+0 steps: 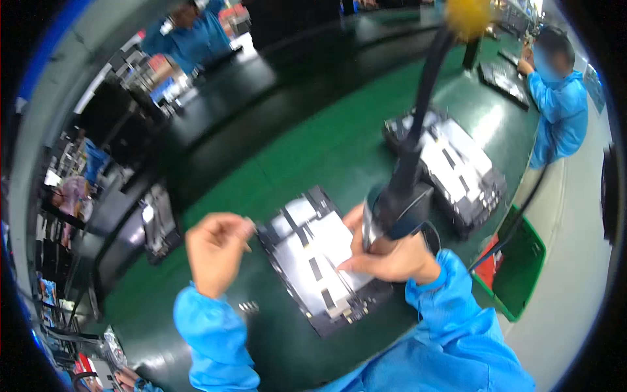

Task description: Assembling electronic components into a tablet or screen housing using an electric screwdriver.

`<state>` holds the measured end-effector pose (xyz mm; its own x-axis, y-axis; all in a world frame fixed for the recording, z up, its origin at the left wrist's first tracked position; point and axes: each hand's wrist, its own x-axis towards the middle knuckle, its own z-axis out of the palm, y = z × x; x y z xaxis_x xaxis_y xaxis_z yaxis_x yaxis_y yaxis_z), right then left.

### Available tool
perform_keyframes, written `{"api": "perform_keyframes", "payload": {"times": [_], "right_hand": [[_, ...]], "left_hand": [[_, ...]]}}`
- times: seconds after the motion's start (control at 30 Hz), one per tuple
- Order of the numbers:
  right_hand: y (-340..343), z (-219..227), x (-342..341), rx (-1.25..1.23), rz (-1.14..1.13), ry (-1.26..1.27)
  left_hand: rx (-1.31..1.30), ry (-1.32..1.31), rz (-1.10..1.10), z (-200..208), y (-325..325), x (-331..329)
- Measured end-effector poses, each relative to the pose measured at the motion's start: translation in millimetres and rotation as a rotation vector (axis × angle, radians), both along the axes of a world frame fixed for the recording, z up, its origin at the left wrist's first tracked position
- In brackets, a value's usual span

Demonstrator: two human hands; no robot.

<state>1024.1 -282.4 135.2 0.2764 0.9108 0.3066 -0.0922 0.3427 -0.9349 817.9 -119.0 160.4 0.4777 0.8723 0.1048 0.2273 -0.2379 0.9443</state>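
In front of me on the green bench lies a flat black electronic unit with silver plates and dark strips, set at a slant. My right hand is wrapped round a dark hanging electric screwdriver over the unit's right side; its tip is hidden. Beside the unit's left edge my left hand is raised, with thumb and fingers pinched together. Whatever sits between those fingertips is too small to make out. Several small metallic pieces lie on the bench below that hand.
A stack of similar units stands right of the screwdriver's black cord. Below it, off the bench edge, is a green bin with something red inside. Another dark unit lies at left. People in blue work at the far right and far left.
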Motion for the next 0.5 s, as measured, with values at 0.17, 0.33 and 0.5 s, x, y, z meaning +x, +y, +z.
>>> {"api": "perform_keyframes", "payload": {"times": [0.17, 0.33, 0.5], "right_hand": [[9.7, -68.4, 79.4, 0.177, -0.282, -0.207], [-9.4, -143.6, 96.6, 0.183, -0.344, -0.124], [-6.5, -148.9, 101.4, 0.185, -0.368, -0.189]], "left_hand": [[0.322, -0.016, 0.175, -126.8, 25.4, 30.7], [0.227, -0.191, 0.247, -238.7, 4.4, 31.2], [0.103, -0.105, 0.168, -245.4, 0.1, 47.8]]}}
